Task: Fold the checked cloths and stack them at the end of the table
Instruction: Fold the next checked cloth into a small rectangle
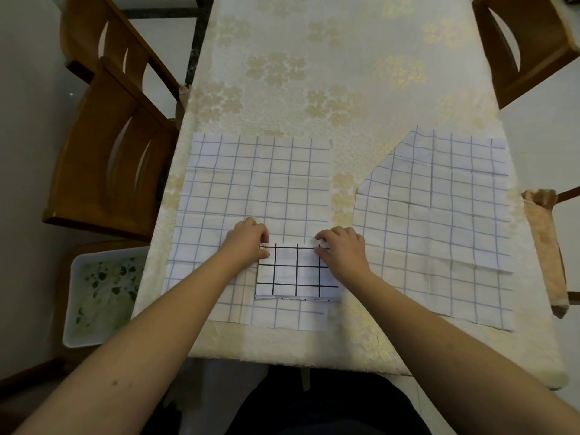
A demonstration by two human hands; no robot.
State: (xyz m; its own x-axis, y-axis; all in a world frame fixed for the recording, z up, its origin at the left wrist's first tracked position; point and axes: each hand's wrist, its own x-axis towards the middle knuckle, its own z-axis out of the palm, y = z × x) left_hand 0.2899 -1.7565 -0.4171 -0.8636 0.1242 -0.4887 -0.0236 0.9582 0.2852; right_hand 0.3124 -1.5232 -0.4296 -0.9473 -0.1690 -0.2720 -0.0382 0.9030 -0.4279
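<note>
- Both hands, left hand (248, 238) and right hand (342, 246), pinch the black-checked cloth's (296, 273) twelve-o'clock edge.
- Folding looks finished; next, probably carry it toward twelve o'clock.

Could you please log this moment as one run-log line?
left hand + right hand: pinching folded black-checked cloth far corners | resting on flat blue-checked cloth | second cloth unfolded

Folded cloth (296, 273) atop left spread cloth (251, 183); second spread cloth (439, 221) to its right
</note>
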